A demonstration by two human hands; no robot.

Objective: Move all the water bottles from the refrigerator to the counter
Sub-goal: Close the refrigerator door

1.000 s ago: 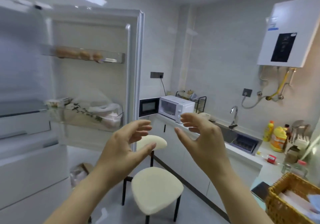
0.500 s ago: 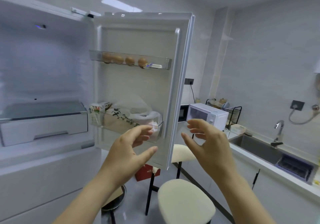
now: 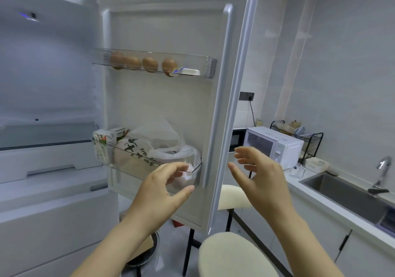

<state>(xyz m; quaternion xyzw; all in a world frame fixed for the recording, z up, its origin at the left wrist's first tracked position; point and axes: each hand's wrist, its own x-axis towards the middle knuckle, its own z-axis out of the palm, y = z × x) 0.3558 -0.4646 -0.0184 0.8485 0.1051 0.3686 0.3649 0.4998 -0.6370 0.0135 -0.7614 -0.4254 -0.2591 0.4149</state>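
Observation:
The white refrigerator [image 3: 47,88] stands open at the left, its door [image 3: 226,105] swung out toward me. No water bottle shows in its visible part. My left hand [image 3: 162,189] is raised in front of the lower door shelf [image 3: 132,165], fingers apart and curved, holding nothing. My right hand [image 3: 259,178] hovers just right of the door's edge, also open and empty. The counter [image 3: 320,193] runs along the right wall.
The upper door shelf holds several brown eggs [image 3: 149,63]. The lower one holds cartons [image 3: 106,142] and plastic bags [image 3: 162,146]. Cream stools [image 3: 235,255] stand below my hands. A microwave [image 3: 273,144], a black rack [image 3: 299,133], a sink [image 3: 350,193] and a tap [image 3: 382,169] are on the counter.
My view has swung left and upward from the counter toward the open refrigerator. Both hands stayed raised, open and empty, and now sit in front of the door.

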